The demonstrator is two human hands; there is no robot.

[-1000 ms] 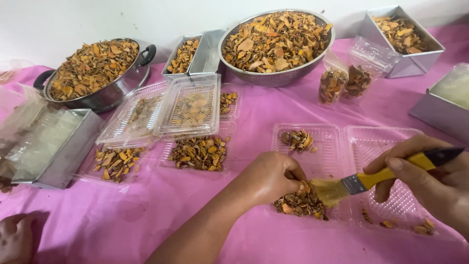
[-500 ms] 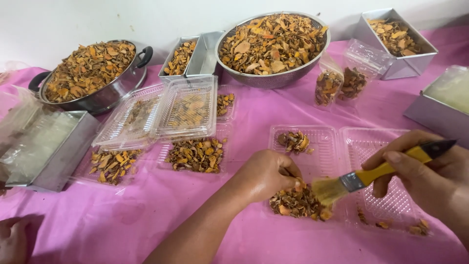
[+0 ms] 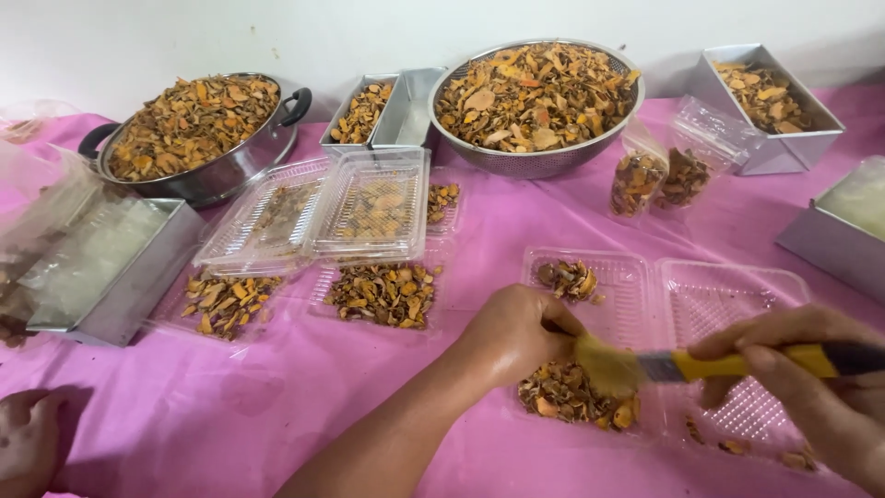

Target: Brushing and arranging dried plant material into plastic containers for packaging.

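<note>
My left hand (image 3: 514,337) is curled over a pile of dried orange-brown slices (image 3: 572,397) in the near half of an open clear plastic clamshell tray (image 3: 645,277). Its fingertips pinch a small dried slice, mostly hidden, right at the brush. My right hand (image 3: 811,387) grips a yellow-handled paintbrush (image 3: 701,365) whose pale bristles (image 3: 608,369) touch my left fingertips above the pile. A smaller heap of slices (image 3: 570,277) lies in the tray's far corner. The tray's lid half (image 3: 728,295) holds only a few crumbs.
On the pink tablecloth (image 3: 277,406) stand a pot (image 3: 198,138) and a metal colander (image 3: 535,101), both full of slices, several metal tins (image 3: 765,101), two filled bags (image 3: 659,180) and more clamshell trays (image 3: 369,207). Another person's hand (image 3: 28,443) rests at the bottom left.
The brush and my right hand have dropped slightly lower, and the bristles now sit against my left fingertips. My left hand stays over the pile.
</note>
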